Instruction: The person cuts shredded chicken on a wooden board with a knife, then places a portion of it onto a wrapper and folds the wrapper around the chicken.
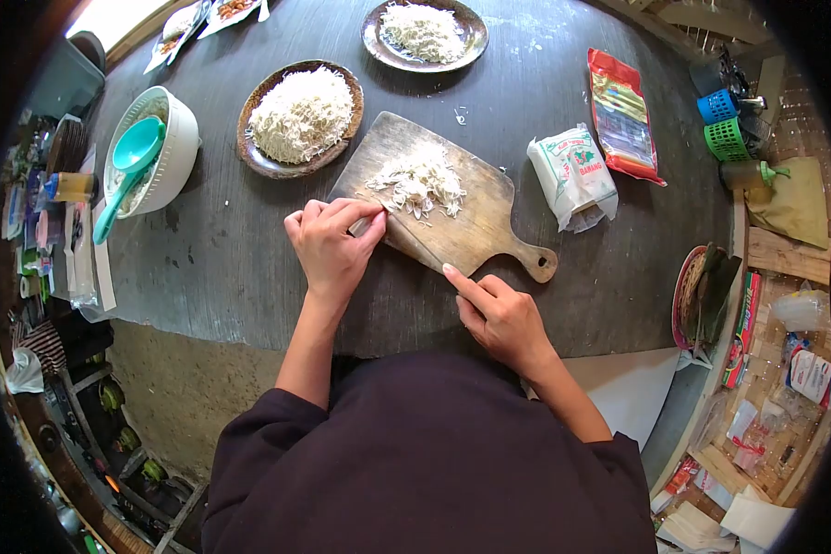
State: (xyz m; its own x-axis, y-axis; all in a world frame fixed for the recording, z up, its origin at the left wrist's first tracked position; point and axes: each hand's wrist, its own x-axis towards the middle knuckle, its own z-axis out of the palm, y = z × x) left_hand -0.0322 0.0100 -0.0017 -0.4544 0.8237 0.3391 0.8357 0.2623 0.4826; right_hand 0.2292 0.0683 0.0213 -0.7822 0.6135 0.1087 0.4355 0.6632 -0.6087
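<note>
A wooden cutting board lies at a slant on the dark table, its handle toward the lower right. Pale shredded pieces are heaped on its upper middle. My left hand is at the board's left edge, fingers pinched together at the end of a thin knife blade; whether a shred is also between them is too small to tell. The knife lies slanted along the board's near edge. My right hand is closed round its handle, which is mostly hidden, with the index finger stretched along the top.
Brown plates of shreds stand beyond the board. At left is a white bowl with a turquoise scoop. A white packet and a red packet lie at right, a basket at the table's right edge.
</note>
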